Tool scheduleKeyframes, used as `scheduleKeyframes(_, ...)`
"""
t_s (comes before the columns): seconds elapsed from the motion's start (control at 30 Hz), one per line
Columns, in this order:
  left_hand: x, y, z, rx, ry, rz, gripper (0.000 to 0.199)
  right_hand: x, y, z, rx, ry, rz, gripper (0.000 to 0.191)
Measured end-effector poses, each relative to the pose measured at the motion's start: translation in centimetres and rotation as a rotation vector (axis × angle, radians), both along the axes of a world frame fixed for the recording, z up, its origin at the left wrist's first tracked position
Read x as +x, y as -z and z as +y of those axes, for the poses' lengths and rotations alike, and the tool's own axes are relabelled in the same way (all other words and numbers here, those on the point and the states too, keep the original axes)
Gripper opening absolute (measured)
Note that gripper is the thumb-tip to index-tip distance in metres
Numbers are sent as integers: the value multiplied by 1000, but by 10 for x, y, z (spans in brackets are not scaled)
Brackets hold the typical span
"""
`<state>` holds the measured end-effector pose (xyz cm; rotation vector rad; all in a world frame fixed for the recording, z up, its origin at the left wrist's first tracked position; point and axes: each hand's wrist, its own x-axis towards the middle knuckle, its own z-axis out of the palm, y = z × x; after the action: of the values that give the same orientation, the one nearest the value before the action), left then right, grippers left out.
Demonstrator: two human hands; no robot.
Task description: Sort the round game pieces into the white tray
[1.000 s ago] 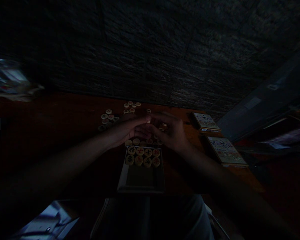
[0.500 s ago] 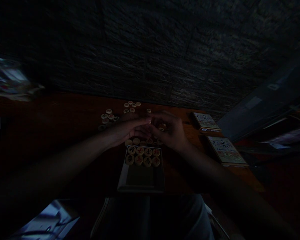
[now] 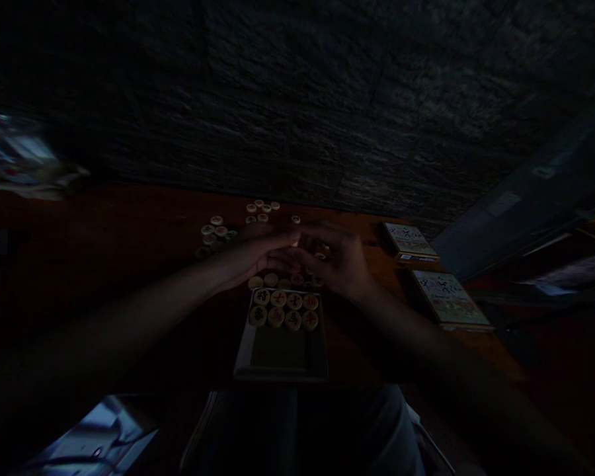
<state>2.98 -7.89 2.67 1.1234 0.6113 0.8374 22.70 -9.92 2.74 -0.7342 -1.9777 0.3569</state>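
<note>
My left hand [image 3: 255, 256] reaches over the table with its fingers stretched out and its thumb apart from them. Its thumb tip meets my right hand [image 3: 340, 258], whose thumb and index finger close around a small pale xiangqi piece [image 3: 295, 242]. The piece's face is hidden. Just below my hands, a shallow box tray [image 3: 242, 350] holds two rows of round wooden xiangqi pieces [image 3: 276, 316] with red and black characters. Several more pieces [image 3: 270, 280] lie along the tray's far edge, partly under my hands.
Loose xiangqi pieces [image 3: 221, 231] lie on the wooden table [image 3: 143, 225] beyond my left hand, and others [image 3: 262, 207] sit near the stone wall [image 3: 287, 132]. Two printed boxes [image 3: 449, 297] lie at the right. A pale bundle [image 3: 34, 178] is at the far left.
Both hands stay almost in place, still meeting above the pieces. The rows in the tray look the same.
</note>
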Motion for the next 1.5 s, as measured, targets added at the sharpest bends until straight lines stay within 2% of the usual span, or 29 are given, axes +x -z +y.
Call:
scheduleKeyframes(0.17, -1, 1, 1, 17, 2, -10, 24, 0, 1, 0, 15, 5, -7, 31)
scheduleKeyframes(0.4, 0, 0, 1, -4, 2, 12, 34, 1, -1, 0, 65, 31, -14, 30)
scheduleKeyframes(0.63, 1, -2, 0, 5, -25, -23, 28, 2, 1, 1, 4, 74, -8, 32)
scheduleKeyframes(0.93, 2, -1, 0, 27, 25, -92, 24, 1, -6, -3, 128, 56, -78, 28)
scheduleKeyframes(1.17, 1, -3, -1, 48, -5, -41, 20, 0, -4, -3, 73, 45, -32, 28)
scheduleKeyframes(1.37, 2, -1, -1, 50, -13, -68, 17, 1, -4, -2, 128, 58, -75, 29)
scheduleKeyframes(1.5, 3, 1, 0, 72, -24, -56, 18, 1, -4, -2, 111, 57, -89, 29)
